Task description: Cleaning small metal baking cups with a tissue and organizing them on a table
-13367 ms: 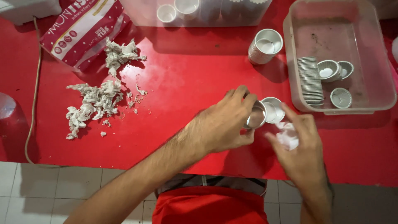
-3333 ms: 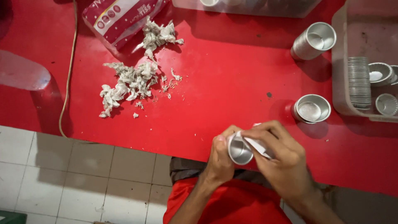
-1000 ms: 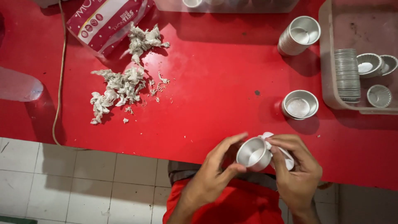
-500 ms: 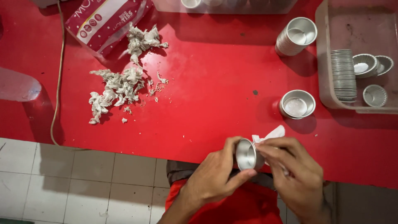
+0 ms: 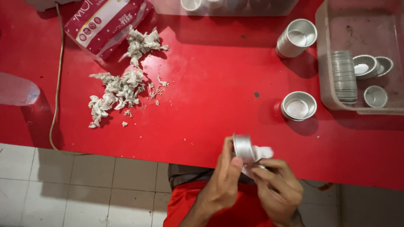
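At the near edge of the red desk [image 5: 202,84], seen from the head camera, the left hand [image 5: 223,185] pinches a small round metal tart mould [image 5: 243,147], thumb on its near side and fingers curled round the far side, so the mould stands on edge, tilted, just above the desk's near rim. The right hand [image 5: 277,189] is closed on a wad of white tissue [image 5: 261,154], pressing it against the mould from the right; the tissue touches the mould and pokes out above the fingers. Below the hands shows a red shirt [image 5: 198,206], and to the left a tiled floor [image 5: 75,185].

Farther on the desk, right of centre, a short stack of the same moulds [image 5: 299,106] sits upright, well apart from the hands. Beyond it, a taller stack [image 5: 295,38] lies tilted on its side. At the far right a clear plastic tub [image 5: 326,54] holds a row of stacked moulds [image 5: 344,77] on edge and three loose ones.

On the left half lies a heap of crumpled, greyed tissue scraps [image 5: 120,86], touching a red and white tissue packet [image 5: 105,23] at the far edge. A thin cord [image 5: 57,84] runs from far to near, left of the scraps, and over the desk's near edge.
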